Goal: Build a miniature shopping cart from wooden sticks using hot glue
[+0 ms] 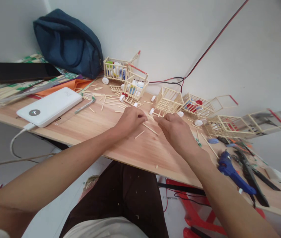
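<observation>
Both hands are over the wooden table (135,150), close to each other, with a narrow gap between their fingertips. The left hand (132,119) has the thumb and the fingers brought together as in a pinch, and the right hand (172,129) is bent in a similar way, with its fingertips pointing to the left one. I cannot tell whether a thin piece is caught in either pinch, because the tips are small and blurred. The longer stick (150,129) lies slanting on the table between the two hands, its far end just beside the left fingertips. The short stick (139,134) lies nearer to the person, below the left hand and apart from its fingers. Directly behind the gap stands the stick cart (169,100), with white wheels at its base. Behind the left hand is another cart (135,87), which has a red handle and carries small coloured things, and to its left many cut sticks (105,98) are scattered. The blue glue gun (234,172) lies at the right, beside the right forearm.
</observation>
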{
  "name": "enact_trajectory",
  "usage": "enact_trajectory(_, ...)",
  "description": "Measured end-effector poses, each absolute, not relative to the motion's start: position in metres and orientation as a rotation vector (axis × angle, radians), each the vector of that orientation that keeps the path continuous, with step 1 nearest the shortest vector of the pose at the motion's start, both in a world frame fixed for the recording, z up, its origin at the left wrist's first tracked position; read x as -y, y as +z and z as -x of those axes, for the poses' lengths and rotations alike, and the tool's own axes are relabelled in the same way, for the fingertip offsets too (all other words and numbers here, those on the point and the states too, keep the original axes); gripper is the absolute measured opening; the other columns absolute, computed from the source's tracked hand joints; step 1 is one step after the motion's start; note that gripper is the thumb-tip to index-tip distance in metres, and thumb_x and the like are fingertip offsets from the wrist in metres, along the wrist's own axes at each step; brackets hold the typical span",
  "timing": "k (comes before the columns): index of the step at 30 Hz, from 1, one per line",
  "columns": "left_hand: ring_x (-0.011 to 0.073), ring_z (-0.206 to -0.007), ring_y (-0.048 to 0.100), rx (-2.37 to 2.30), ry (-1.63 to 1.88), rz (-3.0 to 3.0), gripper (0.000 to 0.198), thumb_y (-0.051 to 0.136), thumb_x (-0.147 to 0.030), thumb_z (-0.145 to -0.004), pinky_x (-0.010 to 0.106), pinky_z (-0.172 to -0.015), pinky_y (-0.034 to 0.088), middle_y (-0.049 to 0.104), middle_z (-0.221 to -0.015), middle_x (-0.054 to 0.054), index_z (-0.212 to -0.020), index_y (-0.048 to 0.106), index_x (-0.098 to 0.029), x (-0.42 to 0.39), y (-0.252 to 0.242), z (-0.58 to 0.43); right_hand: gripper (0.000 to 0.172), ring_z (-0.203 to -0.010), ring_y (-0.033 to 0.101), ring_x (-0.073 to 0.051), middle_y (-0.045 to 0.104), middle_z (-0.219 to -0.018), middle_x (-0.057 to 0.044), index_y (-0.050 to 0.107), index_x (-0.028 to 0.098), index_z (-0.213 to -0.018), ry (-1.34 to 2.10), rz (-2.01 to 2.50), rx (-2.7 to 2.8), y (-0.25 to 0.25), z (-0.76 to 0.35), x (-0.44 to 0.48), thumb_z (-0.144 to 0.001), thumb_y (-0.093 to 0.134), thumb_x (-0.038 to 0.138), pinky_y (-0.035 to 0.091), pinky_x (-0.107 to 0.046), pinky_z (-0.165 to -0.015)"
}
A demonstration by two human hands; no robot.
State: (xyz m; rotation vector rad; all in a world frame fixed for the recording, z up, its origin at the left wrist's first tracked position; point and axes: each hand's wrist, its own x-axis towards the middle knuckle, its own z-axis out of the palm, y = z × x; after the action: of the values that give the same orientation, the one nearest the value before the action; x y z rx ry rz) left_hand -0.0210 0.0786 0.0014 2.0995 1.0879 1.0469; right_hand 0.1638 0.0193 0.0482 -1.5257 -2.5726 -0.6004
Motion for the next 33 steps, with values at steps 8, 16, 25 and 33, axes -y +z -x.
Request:
enact_trajectory(8,0.0123,-0.058,0.053,-1.089,1.047,-2.116,0.018,0.061,-0.021,-0.077,0.025,-0.059,0.036,0.065,-0.059,0.002,-0.063,0.070,-0.013,-0.0789,0.0015,0.0210,0.039,-0.072,0.046,-0.019,0.057,-0.080,-0.008,0.062,0.022,-0.126,-0.665,1.513,2.595,0.0469,-0.1629,-0.0186,-0.096,0.037,0.018,0.033,-0.029,-0.063)
enact_trajectory(16,0.0126,-0.059,0.054,-1.113,1.026,-2.111,0.017,0.062,-0.020,-0.077,0.026,-0.059,0.036,0.066,-0.060,0.002,-0.066,0.073,-0.012,-0.0781,0.0022,0.0205,0.038,-0.070,0.045,-0.018,0.056,-0.076,-0.007,0.064,0.020,-0.122,-0.719,1.458,2.595,0.0467,-0.1615,-0.0176,-0.097,0.036,0.020,0.034,-0.029,-0.062)
enact_trajectory(25,0.0117,-0.056,0.051,-1.107,1.028,-2.110,0.019,0.062,-0.021,-0.077,0.025,-0.056,0.033,0.062,-0.056,0.001,-0.064,0.072,-0.012,-0.0787,0.0021,0.0205,0.036,-0.071,0.046,-0.018,0.057,-0.076,-0.008,0.065,0.019,-0.120,-0.756,1.436,2.602,0.0462,-0.1603,-0.0168,-0.096,0.038,0.018,0.036,-0.029,-0.064)
enact_trajectory(33,0.0119,-0.056,0.051,-1.100,1.046,-2.105,0.019,0.062,-0.020,-0.077,0.025,-0.055,0.033,0.062,-0.055,0.001,-0.061,0.071,-0.013,-0.0779,0.0023,0.0201,0.038,-0.072,0.047,-0.019,0.058,-0.078,-0.008,0.064,0.019,-0.122,-0.751,1.455,2.628,0.0473,-0.1595,-0.0162,-0.096,0.037,0.016,0.035,-0.029,-0.064)
